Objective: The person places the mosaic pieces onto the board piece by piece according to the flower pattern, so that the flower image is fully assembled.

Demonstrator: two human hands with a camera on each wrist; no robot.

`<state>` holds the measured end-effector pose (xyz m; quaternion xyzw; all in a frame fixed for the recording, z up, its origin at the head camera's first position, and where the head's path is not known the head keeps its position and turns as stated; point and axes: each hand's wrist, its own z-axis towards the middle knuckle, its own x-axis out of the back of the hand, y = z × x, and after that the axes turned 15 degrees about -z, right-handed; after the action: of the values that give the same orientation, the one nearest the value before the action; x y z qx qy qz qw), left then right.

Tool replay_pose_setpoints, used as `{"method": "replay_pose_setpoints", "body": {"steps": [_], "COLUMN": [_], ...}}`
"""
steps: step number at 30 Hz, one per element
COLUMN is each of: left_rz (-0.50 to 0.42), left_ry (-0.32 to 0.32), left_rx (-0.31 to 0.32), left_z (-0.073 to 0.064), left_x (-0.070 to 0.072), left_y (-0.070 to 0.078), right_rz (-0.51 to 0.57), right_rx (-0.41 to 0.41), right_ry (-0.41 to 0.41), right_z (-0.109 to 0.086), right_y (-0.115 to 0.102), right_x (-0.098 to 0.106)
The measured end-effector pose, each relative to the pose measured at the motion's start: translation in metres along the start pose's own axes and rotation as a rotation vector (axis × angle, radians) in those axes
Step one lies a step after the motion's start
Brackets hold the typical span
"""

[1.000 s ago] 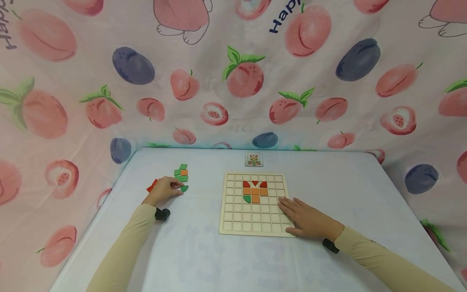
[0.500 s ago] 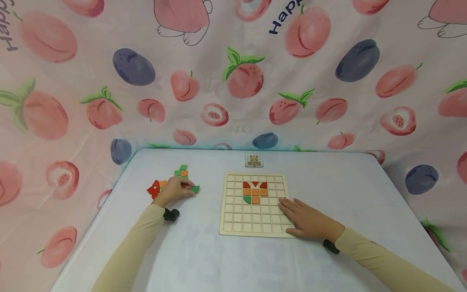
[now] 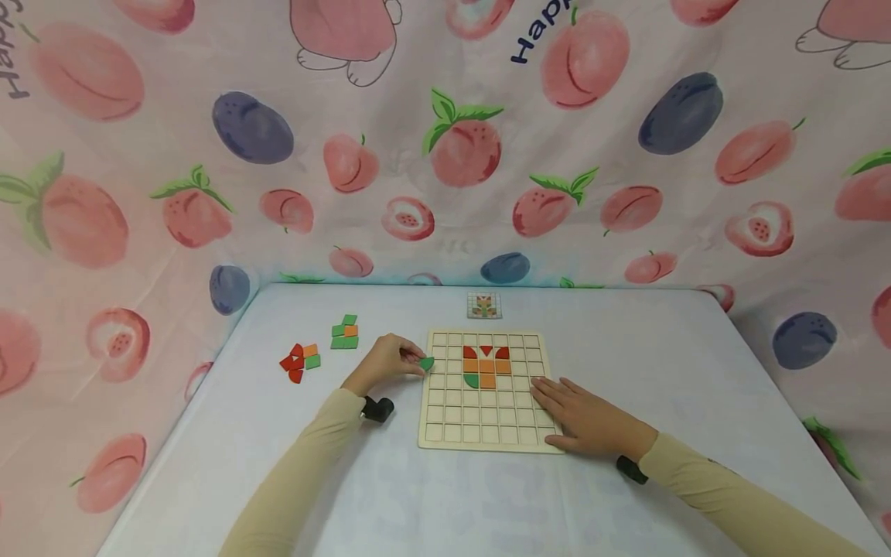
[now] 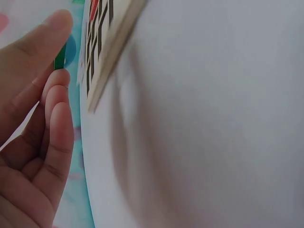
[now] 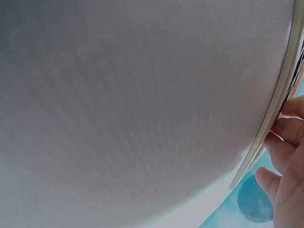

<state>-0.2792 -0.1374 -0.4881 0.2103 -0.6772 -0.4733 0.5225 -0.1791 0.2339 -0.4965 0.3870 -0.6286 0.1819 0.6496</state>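
My left hand (image 3: 390, 362) pinches a green quarter-round tile (image 3: 427, 363) at the left edge of the wooden grid board (image 3: 445, 418). In the left wrist view the same green tile (image 4: 60, 58) shows between thumb and fingertips, off the table. My right hand (image 3: 592, 418) rests with fingers extended on the board's right edge; the right wrist view shows its fingers (image 5: 285, 128) touching that edge. Set into the board's upper middle are red tiles (image 3: 503, 353), orange tiles (image 3: 487, 365) and one green quarter-round tile (image 3: 472, 381).
Left of the board lie a group of green tiles (image 3: 338, 343) around an orange one, and a cluster of red tiles (image 3: 287, 363) with an orange and a green one. Behind the board lies a small pattern card (image 3: 483, 305). Fruit-print cloth (image 3: 445, 224) hangs behind the table.
My left hand has carried the green quarter-round tile rightward, away from the loose tiles and over to the board's left edge. The right hand has stayed in place.
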Motion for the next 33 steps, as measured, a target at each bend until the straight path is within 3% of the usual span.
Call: {"method": "replay_pose_setpoints", "body": {"steps": [14, 21, 33], "left_rz": [-0.038, -0.023, -0.039], "left_ry": [-0.083, -0.124, -0.157], "left_rx": [-0.003, -0.023, -0.035], "left_z": [0.020, 0.030, 0.043], "left_x": [-0.051, -0.071, -0.100], "left_y": [0.030, 0.044, 0.054], "right_rz": [-0.017, -0.001, 0.019], "right_rx": [-0.001, 0.002, -0.001], "right_ry": [0.039, 0.012, 0.001], "right_z": [-0.001, -0.001, -0.001], "right_y": [0.001, 0.001, 0.001], "right_x": [-0.002, 0.002, 0.001]}}
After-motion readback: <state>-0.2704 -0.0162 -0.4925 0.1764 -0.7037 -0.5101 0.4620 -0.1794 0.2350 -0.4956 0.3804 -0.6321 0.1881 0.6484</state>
